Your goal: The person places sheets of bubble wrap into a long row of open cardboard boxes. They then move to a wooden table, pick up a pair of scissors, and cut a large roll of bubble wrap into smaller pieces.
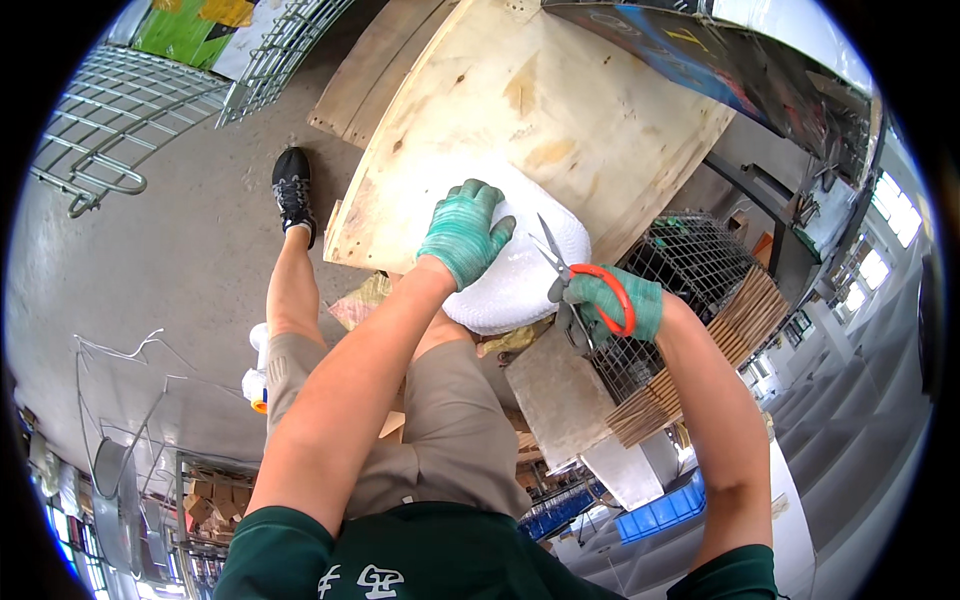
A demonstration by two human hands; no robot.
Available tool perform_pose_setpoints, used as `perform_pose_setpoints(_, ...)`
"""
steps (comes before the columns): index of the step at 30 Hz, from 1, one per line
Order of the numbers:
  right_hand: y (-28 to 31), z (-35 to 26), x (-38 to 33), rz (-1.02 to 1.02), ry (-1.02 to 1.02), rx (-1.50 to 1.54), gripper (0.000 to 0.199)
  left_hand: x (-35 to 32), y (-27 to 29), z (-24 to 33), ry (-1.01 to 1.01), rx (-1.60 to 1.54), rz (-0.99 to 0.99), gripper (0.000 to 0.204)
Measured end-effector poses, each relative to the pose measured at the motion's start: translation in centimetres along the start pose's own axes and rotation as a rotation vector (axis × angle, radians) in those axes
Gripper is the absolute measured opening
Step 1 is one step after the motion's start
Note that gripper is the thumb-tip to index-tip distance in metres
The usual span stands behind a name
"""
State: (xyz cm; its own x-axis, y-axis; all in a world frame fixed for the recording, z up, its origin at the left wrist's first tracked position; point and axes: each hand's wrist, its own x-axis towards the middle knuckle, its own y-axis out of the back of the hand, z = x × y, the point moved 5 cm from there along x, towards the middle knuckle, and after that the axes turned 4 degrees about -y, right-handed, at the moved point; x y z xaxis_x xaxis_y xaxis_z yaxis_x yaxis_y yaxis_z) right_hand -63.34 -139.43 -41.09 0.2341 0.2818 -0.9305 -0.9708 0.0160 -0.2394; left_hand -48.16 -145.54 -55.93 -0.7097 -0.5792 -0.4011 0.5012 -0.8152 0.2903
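Observation:
My left hand [465,230], in a green knit glove, lies on a white, finely textured sheet of wrapping [505,290]. Its fingers are stretched out and the thumb stands apart. The wrapping bulges over the near edge of a plywood board [550,100]; I cannot make out whether anything is inside it. My right hand [635,305], gloved the same way, is closed around scissors [615,290] with red handles. Their blades are parted and point up and left, just over the right side of the wrapping.
At the upper left stands a wire mesh cage [140,110]. Another dark mesh basket [690,260] and stacked brown cardboard [710,365] are to the right. A grey flat panel [560,390] lies below my right hand, and a blue crate [665,508] farther down. My shoe [292,190] rests on grey floor.

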Motion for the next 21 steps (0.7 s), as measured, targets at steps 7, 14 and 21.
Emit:
perform_pose_setpoints(7,0.2,0.5,0.1,-0.023,0.087,-0.023,0.03,-0.1,-0.4,0.0,0.003,-0.03,0.089,0.037)
perform_pose_setpoints(14,1.1,-1.1,0.9,0.112,0.019,-0.144,0.036,-0.8,-0.9,0.7,-0.075,0.032,0.132,0.037)
perform_pose_setpoints(21,1.2,-4.0,3.3,0.18,-0.126,-0.173,0.043,-1.1,-1.7,1.2,-0.071,0.117,0.195,0.033)
